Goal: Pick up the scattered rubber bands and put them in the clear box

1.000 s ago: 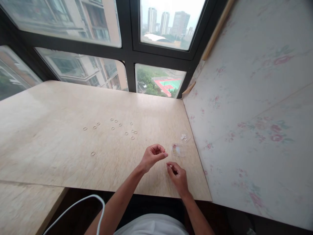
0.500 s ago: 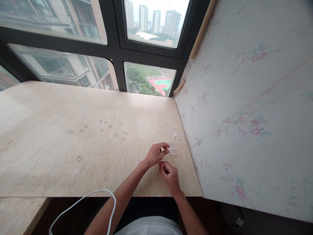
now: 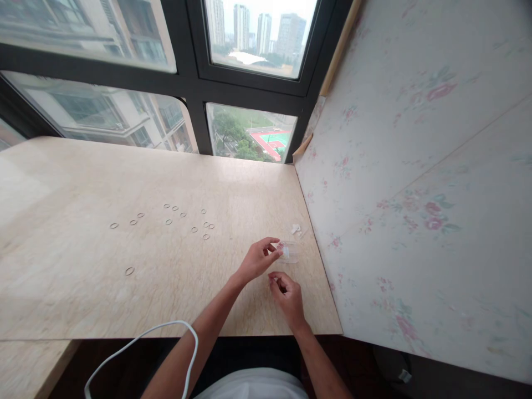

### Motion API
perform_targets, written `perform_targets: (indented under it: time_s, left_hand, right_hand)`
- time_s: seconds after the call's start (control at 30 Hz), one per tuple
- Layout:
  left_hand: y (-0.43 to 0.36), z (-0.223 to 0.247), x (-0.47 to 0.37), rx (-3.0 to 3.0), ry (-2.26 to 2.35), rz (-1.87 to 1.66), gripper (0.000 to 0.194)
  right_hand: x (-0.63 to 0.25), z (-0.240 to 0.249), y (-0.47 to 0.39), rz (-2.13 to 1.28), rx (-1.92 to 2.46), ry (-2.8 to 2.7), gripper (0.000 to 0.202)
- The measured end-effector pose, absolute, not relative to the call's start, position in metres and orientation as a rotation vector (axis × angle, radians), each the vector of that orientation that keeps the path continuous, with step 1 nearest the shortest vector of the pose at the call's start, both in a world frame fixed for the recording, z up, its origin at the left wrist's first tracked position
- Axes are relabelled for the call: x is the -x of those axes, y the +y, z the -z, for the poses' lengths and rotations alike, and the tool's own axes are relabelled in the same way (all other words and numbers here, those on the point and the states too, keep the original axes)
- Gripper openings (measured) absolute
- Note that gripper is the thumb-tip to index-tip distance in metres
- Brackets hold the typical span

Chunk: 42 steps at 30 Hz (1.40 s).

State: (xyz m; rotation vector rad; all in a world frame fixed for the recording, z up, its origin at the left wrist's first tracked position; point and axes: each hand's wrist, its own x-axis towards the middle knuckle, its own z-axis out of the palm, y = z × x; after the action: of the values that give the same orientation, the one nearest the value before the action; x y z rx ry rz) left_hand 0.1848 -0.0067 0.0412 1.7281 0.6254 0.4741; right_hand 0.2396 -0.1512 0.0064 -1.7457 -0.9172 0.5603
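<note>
Now the left hand (image 3: pixel 256 259), fingers slightly parted, reaches the clear plastic box (image 3: pixel 293 254) near the bench (image 3: pixel 174 293)'s right edge — within picking range; right hand (image 3: pixel 288 298) pinched, contents indiscernible — the gap's gone.

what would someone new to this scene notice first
Likely the left hand, at a small clear case, and the right hand just nearer the person. Thin rings lie scattered over the pale counter to their left. Behind stands a dark window frame.
</note>
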Motion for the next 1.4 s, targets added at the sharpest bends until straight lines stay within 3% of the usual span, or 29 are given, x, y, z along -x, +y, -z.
perform_targets:
  time_s: [0.27,0.67,0.9,1.1,1.4]
  left_hand:
    - [0.022,-0.027,-0.127,-1.402,0.988,-0.656,0.026]
    - [0.006,-0.009,-0.070,-1.684,1.221,-0.938,0.019]
    - [0.002,-0.002,-0.066,-1.883,1.111,-0.926,0.015]
    - [0.008,0.001,-0.064,-1.777,1.129,-0.953,0.015]
    - [0.012,0.002,-0.066,-1.726,1.110,-0.966,0.016]
  right_hand:
    - [-0.241,-0.001,-0.153,-0.587,1.745,-0.896,0.028]
    - [-0.230,-0.011,-0.139,-0.823,1.689,-0.906,0.041]
    - [-0.203,-0.046,-0.057,-0.916,1.535,-1.313,0.037]
    - [-0.188,-0.055,0.036,-0.680,1.595,-1.770,0.026]
    - [-0.146,-0.050,0.143,-0.515,1.711,-2.184,0.031]
